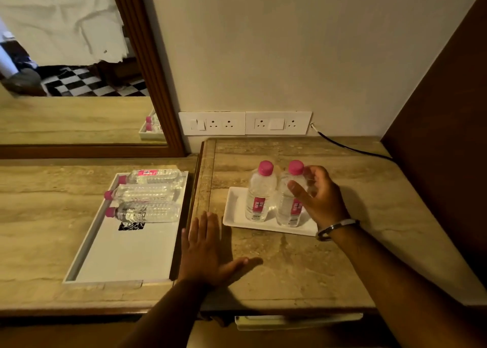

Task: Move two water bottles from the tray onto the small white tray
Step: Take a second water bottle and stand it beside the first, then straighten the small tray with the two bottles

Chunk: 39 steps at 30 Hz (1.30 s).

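Note:
Two clear water bottles with pink caps stand upright side by side on the small white tray [237, 216]: the left bottle [259, 192] and the right bottle [288, 202]. My right hand [320, 197] is just right of the right bottle, fingers spread and curved around it, with a small gap showing. My left hand [204, 250] lies flat, fingers apart, on the stone top between the two trays. The large white tray [126, 255] at the left holds three more bottles [147, 194] lying on their sides.
A wood-framed mirror [147, 44] leans on the wall at the left. Wall sockets [245, 123] sit behind the small tray, and a black cable [350, 148] runs along the back right. A dark wooden panel [448, 110] bounds the right side.

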Available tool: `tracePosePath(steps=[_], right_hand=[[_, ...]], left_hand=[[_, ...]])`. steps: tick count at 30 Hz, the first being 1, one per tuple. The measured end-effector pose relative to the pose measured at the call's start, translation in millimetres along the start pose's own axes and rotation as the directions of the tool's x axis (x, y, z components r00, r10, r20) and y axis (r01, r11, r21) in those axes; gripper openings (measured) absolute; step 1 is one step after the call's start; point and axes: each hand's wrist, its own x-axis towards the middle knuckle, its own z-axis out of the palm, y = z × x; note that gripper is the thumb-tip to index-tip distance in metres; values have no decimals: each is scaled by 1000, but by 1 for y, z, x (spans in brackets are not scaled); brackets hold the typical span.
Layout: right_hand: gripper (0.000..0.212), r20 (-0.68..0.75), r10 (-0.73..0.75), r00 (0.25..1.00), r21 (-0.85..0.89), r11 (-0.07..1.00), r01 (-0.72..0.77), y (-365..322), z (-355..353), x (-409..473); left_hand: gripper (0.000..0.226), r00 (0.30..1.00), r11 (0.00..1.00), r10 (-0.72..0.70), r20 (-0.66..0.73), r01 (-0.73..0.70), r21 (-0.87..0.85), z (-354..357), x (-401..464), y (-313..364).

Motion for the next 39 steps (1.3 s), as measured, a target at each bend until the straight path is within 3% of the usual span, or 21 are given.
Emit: tracePosePath(steps=[4,7,12,16,20,25,39], right_hand=[[67,-6,78,997,121,990,-77,18,19,-20],[67,-21,103,994,231,968,-95,29,32,-29],[86,-69,87,994,37,996,-85,52,51,-37],[102,-175,53,983,-102,992,-71,61,62,-30],[95,-228,-13,973,-205,978,-35,69,66,-29],[95,-299,17,954,-230,969,-89,77,69,-29],[99,-304,48,952,-204,972,-114,71,67,-17]], left_hand=[[125,979,980,110,-173,-135,-143,-14,41,28],[121,975,967,150,-161,-179,-179,-18,76,43],[108,985,969,173,-11,-172,-176,-12,103,53],[79,969,939,207,-134,-235,-252,-1,102,56],[80,958,926,225,-179,-267,-267,5,97,51],[73,942,899,228,-248,-301,-319,-2,93,54],[79,955,913,207,-212,-267,-308,-5,100,55]])
